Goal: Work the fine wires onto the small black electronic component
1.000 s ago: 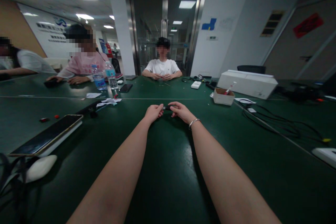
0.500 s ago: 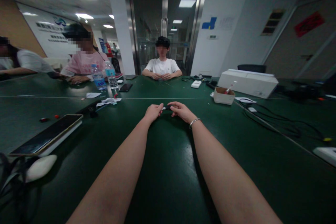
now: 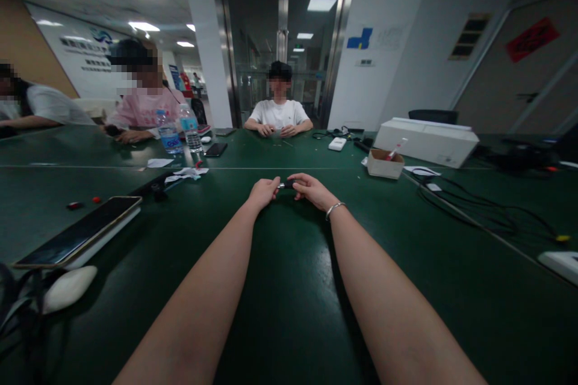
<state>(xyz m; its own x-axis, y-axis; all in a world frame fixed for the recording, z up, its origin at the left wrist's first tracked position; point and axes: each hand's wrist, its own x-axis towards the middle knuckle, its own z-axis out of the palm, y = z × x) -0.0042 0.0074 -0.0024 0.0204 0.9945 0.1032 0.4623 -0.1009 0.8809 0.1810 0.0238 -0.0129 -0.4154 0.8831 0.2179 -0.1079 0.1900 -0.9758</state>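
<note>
My left hand [image 3: 264, 194] is closed, with thumb and fingers pinching the silver end of a small black object with a silver metal end [image 3: 288, 184]. On its other side my right hand [image 3: 313, 191] is closed on the black part between thumb and fingers. A silver bracelet [image 3: 335, 210] circles my right wrist. The object lies level between the two hands, just above the green table [image 3: 284, 264]. It is too small and dark for me to tell its kind, and my fingers hide both its ends.
At left lie a phone [image 3: 81, 231] on a white box, a white mouse-shaped thing [image 3: 70, 289] and crumpled paper [image 3: 187, 174]. Two water bottles [image 3: 180, 132] stand behind. A small open carton [image 3: 385, 165], a long white box [image 3: 427, 141] and black cables [image 3: 487, 210] lie right. Co-workers sit around the table.
My hands and the small black object are nearly unmoved. Across the table, the co-worker's hands have drifted slightly apart. The person in pink has raised a hand with something dark.
</note>
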